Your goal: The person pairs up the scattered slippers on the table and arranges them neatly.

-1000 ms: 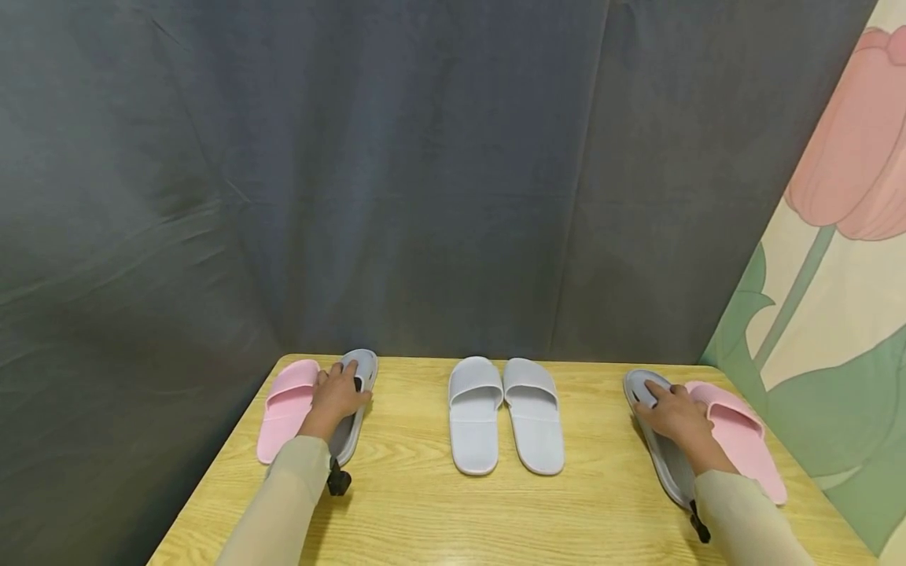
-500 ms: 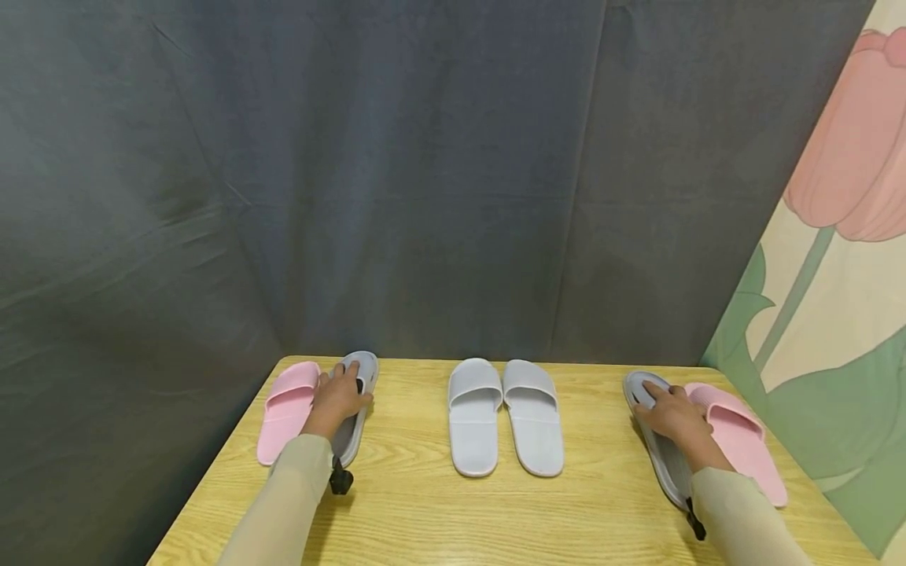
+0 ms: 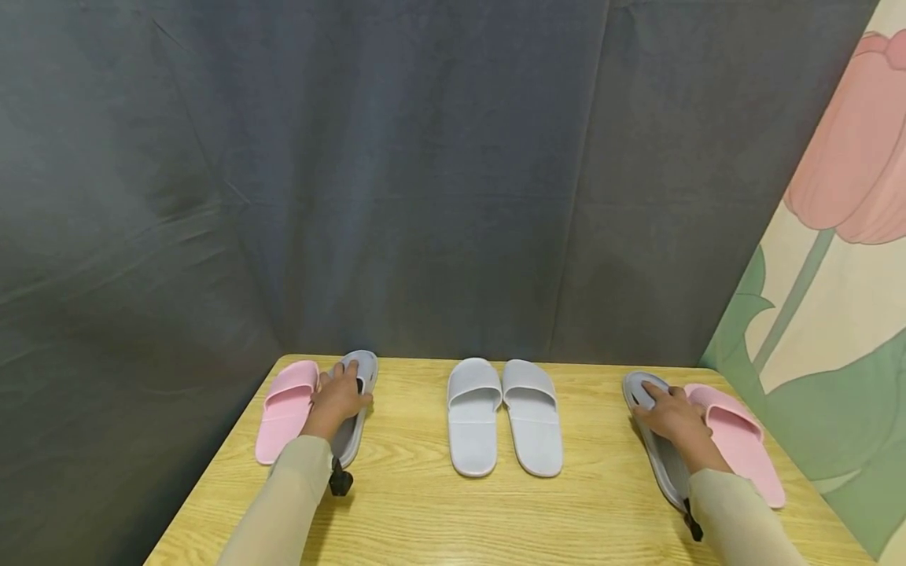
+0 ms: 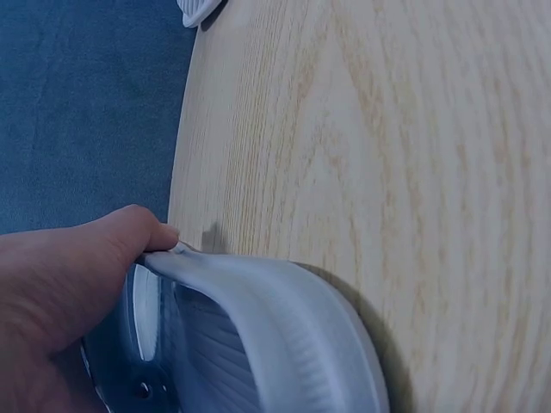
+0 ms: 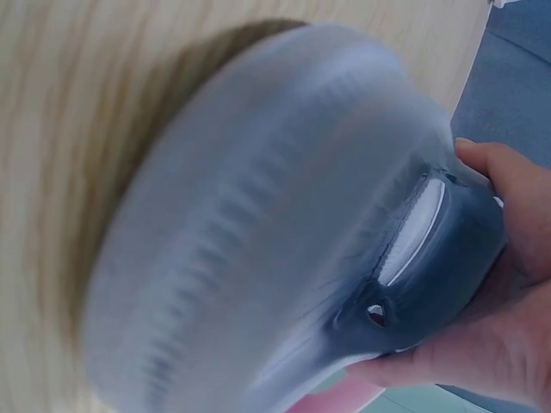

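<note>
At the left of the table, my left hand [image 3: 338, 402] lies over the strap of a grey slipper [image 3: 351, 436]. In the left wrist view the thumb presses on the strap's edge while the other fingers are largely out of sight. On the right side, my right hand [image 3: 674, 417] grips the strap of another grey slipper [image 3: 665, 465]. Its thumb and fingers sit on opposite sides of that strap in the right wrist view, where the slipper's sole [image 5: 241, 206] fills the middle. Both grey slippers rest on the table, toes toward the back.
A pink slipper [image 3: 285, 420] lies left of my left hand, and another pink slipper [image 3: 746, 456] lies right of my right hand. Two pale grey slippers [image 3: 474, 444] stand side by side mid-table. A dark curtain [image 3: 439, 196] hangs behind the wooden table [image 3: 439, 523]; a flower-patterned wall [image 3: 842, 330] borders the right.
</note>
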Motion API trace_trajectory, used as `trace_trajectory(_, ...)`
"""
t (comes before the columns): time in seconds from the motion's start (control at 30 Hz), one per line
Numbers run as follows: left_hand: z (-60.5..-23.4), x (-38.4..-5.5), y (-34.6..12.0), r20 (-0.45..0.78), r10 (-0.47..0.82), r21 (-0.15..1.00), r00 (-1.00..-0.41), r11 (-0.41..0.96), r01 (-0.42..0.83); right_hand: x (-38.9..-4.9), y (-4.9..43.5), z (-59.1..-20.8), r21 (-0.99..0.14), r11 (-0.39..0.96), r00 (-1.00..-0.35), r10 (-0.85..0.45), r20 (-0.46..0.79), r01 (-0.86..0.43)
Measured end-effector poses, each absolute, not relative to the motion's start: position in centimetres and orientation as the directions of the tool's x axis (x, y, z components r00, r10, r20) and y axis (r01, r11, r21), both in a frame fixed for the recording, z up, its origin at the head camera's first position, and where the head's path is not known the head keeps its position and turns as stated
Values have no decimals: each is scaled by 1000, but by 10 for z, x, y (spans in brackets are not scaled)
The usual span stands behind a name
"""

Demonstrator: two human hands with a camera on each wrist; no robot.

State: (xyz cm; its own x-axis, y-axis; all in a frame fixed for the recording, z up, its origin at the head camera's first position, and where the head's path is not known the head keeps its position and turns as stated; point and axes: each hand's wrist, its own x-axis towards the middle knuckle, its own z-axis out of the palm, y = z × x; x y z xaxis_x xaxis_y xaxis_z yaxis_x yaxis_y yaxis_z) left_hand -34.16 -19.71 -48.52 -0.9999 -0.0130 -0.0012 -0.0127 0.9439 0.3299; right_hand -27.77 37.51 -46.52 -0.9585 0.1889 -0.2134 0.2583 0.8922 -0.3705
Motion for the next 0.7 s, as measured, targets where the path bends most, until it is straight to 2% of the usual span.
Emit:
trace_trajectory(0.3, -489, -348, -199, 68, -32, 322, -997, 947, -8, -282, 376, -470, -369, 897, -968, 204, -145, 244)
trace_trajectory(0.53, -492, -342, -195, 96, -42, 331, -994, 944, -8, -282, 373, -470, -308, 929, -977, 181, -113, 208)
trace_trajectory(0.7, -493, -340, -191, 109, -41, 332, -993, 943, -3, -283, 366, -466, -267, 955, -991, 130, -28, 133)
